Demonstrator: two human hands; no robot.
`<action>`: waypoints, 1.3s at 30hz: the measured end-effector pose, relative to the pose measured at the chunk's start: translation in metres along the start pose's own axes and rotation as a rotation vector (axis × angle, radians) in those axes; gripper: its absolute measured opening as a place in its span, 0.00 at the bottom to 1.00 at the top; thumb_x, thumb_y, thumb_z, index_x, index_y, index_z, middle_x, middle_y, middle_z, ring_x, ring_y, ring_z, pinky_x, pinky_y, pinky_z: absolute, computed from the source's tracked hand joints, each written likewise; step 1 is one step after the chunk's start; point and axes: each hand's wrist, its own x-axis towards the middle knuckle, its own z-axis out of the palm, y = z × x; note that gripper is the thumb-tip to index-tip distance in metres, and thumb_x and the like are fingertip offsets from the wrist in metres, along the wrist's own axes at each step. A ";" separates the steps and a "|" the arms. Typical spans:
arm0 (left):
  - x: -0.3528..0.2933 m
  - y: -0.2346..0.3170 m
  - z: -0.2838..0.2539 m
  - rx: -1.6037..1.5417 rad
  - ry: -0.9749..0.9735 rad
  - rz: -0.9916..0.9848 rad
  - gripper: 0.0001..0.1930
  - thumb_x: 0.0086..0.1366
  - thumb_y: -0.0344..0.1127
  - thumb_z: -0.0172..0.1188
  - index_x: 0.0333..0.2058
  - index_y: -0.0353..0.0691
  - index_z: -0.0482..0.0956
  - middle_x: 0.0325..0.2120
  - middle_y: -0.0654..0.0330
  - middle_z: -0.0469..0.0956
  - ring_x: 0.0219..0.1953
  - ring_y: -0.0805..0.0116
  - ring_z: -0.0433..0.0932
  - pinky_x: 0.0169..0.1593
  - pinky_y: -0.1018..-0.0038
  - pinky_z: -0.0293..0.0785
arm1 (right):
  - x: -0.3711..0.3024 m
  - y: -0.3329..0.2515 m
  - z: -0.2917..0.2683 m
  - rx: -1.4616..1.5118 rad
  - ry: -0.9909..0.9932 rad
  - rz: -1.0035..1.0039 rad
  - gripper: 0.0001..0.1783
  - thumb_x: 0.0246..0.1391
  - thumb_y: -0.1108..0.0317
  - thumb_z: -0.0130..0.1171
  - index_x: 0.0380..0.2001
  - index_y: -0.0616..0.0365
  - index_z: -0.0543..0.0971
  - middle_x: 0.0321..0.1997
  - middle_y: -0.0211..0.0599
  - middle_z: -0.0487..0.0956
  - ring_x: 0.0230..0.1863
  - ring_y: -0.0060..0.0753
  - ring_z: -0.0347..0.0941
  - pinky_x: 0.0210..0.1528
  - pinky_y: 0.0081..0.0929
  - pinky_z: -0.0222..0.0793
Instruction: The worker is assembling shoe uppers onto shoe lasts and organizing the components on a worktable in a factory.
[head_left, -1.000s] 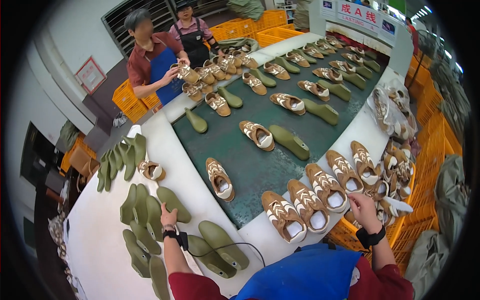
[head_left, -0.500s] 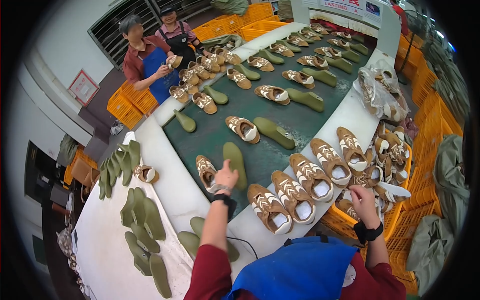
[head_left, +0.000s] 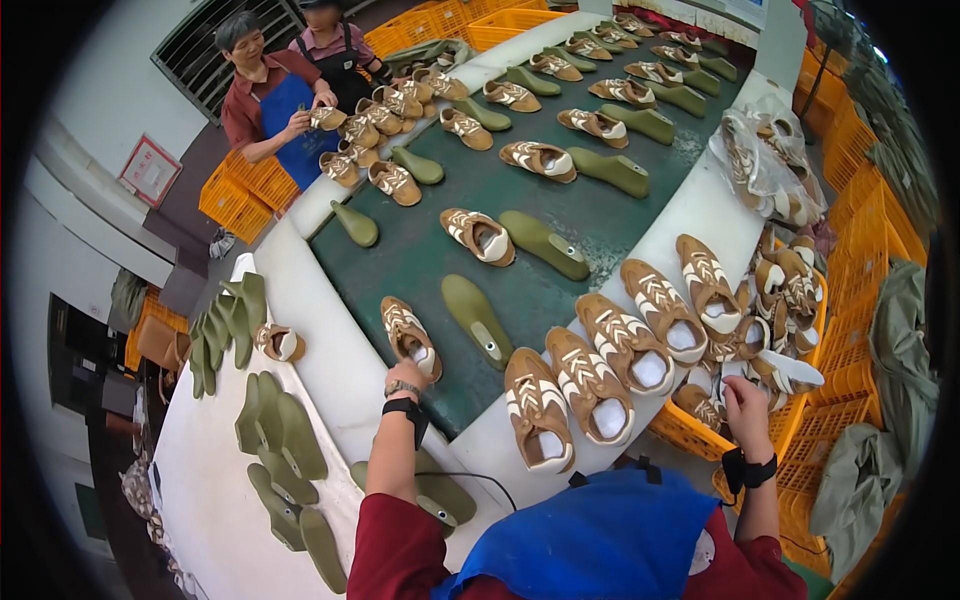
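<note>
My left hand (head_left: 404, 377) is at the heel of a brown sneaker with white stripes (head_left: 405, 330), fingers closed on its heel edge and partly hidden. The sneaker lies at the near left of the green belt (head_left: 365, 285). Right of it, apart, lies a green shoe last (head_left: 474, 318) with a round hole near its closer end. My right hand (head_left: 746, 408), fingers curled together, hovers by a yellow crate (head_left: 690, 435) heaped with like sneakers. A white insole-like piece (head_left: 790, 370) sticks out beside it. Whatever its fingers hold is hidden.
Several sneakers (head_left: 595, 385) line the white right ledge. Green lasts (head_left: 300, 440) lie on the white table at left. Sneakers and lasts sit paired up the belt. Two people (head_left: 290, 100) stand at the far left, one holding a shoe. A bagged bundle (head_left: 765, 165) rests at right.
My left hand has left the green last and come back to the sneaker's heel. The last's holed end is now uncovered. My right hand stays by the crate. The view has shifted slightly.
</note>
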 end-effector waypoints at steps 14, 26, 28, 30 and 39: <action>0.034 0.081 -0.012 -0.052 0.512 0.768 0.25 0.52 0.22 0.50 0.50 0.49 0.67 0.45 0.45 0.72 0.50 0.52 0.71 0.46 0.61 0.72 | 0.001 -0.002 0.007 -0.084 -0.072 0.038 0.06 0.48 0.77 0.54 0.31 0.65 0.77 0.24 0.49 0.76 0.26 0.47 0.74 0.28 0.31 0.68; 0.069 0.068 0.014 -0.129 0.347 0.905 0.18 0.45 0.19 0.55 0.38 0.40 0.74 0.45 0.47 0.72 0.50 0.47 0.68 0.53 0.62 0.66 | -0.056 0.149 -0.011 -0.177 -0.011 0.402 0.09 0.47 0.68 0.52 0.29 0.59 0.79 0.27 0.48 0.78 0.31 0.49 0.75 0.36 0.38 0.70; 0.074 0.058 0.013 -0.053 0.358 0.901 0.22 0.42 0.18 0.56 0.40 0.41 0.74 0.43 0.50 0.73 0.47 0.48 0.70 0.51 0.62 0.68 | -0.074 0.178 -0.014 -0.229 -0.039 0.555 0.10 0.44 0.67 0.52 0.29 0.57 0.80 0.28 0.49 0.78 0.34 0.49 0.75 0.38 0.39 0.69; 0.060 0.070 0.002 0.058 0.275 0.780 0.24 0.42 0.19 0.58 0.42 0.42 0.73 0.47 0.50 0.70 0.50 0.47 0.67 0.53 0.61 0.66 | -0.092 0.211 -0.012 -0.253 -0.016 0.637 0.11 0.43 0.70 0.51 0.29 0.57 0.80 0.29 0.50 0.78 0.35 0.51 0.75 0.41 0.40 0.69; -0.082 0.099 -0.052 0.019 0.370 0.804 0.31 0.44 0.21 0.61 0.51 0.37 0.67 0.52 0.46 0.66 0.55 0.48 0.64 0.58 0.62 0.61 | -0.090 0.280 0.043 -0.308 -0.045 1.052 0.47 0.35 0.42 0.65 0.58 0.53 0.62 0.55 0.60 0.64 0.54 0.61 0.63 0.55 0.42 0.62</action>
